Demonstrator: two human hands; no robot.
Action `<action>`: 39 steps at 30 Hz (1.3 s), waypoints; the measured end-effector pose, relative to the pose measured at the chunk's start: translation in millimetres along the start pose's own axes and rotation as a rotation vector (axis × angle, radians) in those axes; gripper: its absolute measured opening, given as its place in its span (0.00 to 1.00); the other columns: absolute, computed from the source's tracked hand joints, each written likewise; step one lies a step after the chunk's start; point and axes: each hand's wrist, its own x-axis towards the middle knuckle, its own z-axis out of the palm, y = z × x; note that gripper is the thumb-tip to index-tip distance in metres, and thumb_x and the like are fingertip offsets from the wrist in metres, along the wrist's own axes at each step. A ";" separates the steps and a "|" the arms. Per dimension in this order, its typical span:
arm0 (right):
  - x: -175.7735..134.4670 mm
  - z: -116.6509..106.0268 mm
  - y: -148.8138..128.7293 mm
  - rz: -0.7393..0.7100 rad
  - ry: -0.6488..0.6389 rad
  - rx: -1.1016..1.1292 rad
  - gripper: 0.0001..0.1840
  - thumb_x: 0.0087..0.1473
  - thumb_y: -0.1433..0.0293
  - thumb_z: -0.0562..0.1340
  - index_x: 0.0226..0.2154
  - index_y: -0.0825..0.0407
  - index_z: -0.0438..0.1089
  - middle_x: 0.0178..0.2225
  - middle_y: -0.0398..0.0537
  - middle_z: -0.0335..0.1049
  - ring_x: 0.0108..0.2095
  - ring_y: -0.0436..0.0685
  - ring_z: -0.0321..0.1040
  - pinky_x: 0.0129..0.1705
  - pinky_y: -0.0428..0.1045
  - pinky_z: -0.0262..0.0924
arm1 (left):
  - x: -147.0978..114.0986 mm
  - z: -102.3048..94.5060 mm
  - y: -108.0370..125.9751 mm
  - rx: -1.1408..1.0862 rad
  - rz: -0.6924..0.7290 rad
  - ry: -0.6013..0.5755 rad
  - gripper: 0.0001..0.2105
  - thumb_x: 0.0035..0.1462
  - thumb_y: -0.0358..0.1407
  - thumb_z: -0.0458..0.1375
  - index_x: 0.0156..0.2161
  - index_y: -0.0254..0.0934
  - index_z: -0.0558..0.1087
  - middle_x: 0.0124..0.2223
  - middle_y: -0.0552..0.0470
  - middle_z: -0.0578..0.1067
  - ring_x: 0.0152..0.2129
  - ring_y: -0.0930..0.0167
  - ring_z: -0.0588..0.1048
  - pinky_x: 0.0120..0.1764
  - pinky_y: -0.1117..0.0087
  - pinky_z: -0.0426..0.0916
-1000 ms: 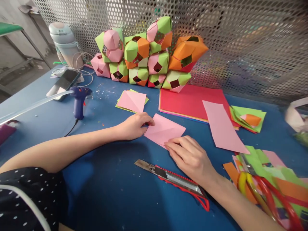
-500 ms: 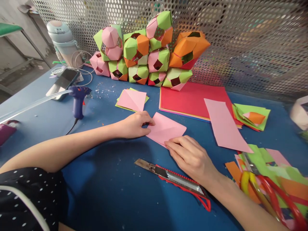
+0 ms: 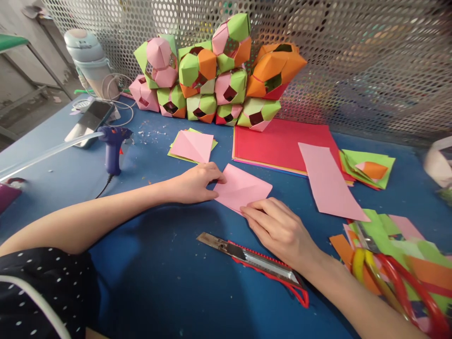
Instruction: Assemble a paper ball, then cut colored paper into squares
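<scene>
A folded piece of pink paper (image 3: pixel 243 184) lies on the blue table between my two hands. My left hand (image 3: pixel 202 182) grips its left corner, thumb and fingers closed on the edge. At the near edge, my right hand (image 3: pixel 277 226) has its fingertips pressed together on the paper. Just below the right hand rests a utility knife (image 3: pixel 254 259) with its blade out, pointing left, and a red cord along it. Beyond my left hand sits a small stack of square papers (image 3: pixel 193 145), pink on top of green.
Folded paper shapes (image 3: pixel 197 70) are piled against a perforated metal panel (image 3: pixel 339 61). Red sheets (image 3: pixel 278 146) and a pink strip (image 3: pixel 326 181) lie at right, near scissors (image 3: pixel 399 278) on coloured scraps. A glue gun (image 3: pixel 113 148), a phone (image 3: pixel 92 121) and a bottle (image 3: pixel 90 59) stand left.
Both hands stay on the pink paper with almost no movement. The whole view has shifted very slightly.
</scene>
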 end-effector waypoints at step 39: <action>1.3 -24.4 3.2 -0.100 -0.250 -0.026 0.12 0.59 0.82 0.55 0.33 0.58 0.73 0.38 0.56 0.73 0.43 0.60 0.69 0.44 0.54 0.68 | -12.7 17.7 17.2 0.575 0.360 -0.050 0.12 0.64 0.27 0.49 0.32 0.33 0.73 0.36 0.47 0.73 0.31 0.69 0.67 0.36 0.68 0.64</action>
